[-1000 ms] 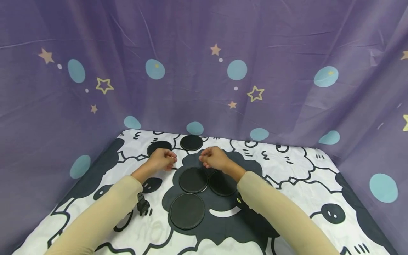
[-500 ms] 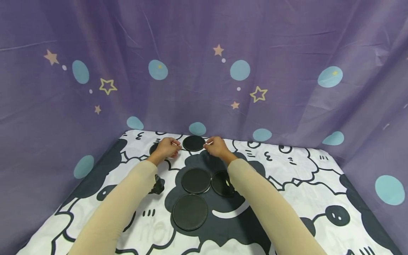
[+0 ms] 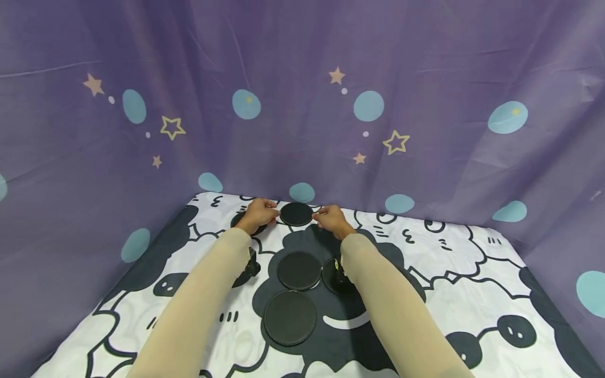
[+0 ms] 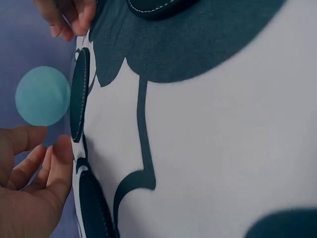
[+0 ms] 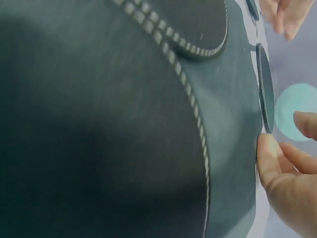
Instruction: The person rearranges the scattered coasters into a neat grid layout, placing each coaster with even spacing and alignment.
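At left, a black disc lies partly behind the left hand, its fingers loosely bent, gripping nothing. Beside it the far disc sits flat at the back edge of the cloth, the curtain close behind. The right hand, also loose, has fingertips at that disc's right rim; rightward, cloth spreads wide. The wrist views show the thumbs held apart and pale rim stitching; from the head both are hard to see.
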A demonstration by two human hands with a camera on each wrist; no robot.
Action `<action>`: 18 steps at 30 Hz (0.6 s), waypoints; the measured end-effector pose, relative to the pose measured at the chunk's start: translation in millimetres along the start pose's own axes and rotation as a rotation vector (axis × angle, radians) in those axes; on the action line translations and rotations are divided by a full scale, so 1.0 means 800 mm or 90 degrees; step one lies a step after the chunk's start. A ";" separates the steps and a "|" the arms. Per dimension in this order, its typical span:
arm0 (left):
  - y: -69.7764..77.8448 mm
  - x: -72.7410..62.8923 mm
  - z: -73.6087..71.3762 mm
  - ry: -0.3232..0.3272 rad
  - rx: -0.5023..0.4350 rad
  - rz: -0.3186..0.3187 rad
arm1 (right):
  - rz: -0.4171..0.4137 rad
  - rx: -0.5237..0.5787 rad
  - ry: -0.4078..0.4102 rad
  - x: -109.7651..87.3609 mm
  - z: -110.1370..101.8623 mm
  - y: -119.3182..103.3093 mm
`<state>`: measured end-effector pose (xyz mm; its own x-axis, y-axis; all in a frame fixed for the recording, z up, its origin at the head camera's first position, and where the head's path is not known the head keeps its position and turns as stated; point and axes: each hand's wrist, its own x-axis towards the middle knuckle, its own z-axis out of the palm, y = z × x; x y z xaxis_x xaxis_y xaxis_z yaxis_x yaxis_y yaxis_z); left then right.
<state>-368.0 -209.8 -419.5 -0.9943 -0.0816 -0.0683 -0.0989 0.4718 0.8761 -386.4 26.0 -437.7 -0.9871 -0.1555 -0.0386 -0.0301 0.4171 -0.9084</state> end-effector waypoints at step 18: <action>0.001 0.018 0.025 0.005 -0.034 -0.033 | 0.099 0.268 -0.020 0.006 0.015 -0.015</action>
<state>-383.4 -192.6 -429.2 -0.9876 -0.1113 -0.1108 -0.1478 0.4196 0.8956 -389.0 9.5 -432.0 -0.9691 -0.1501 -0.1957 0.1921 0.0380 -0.9806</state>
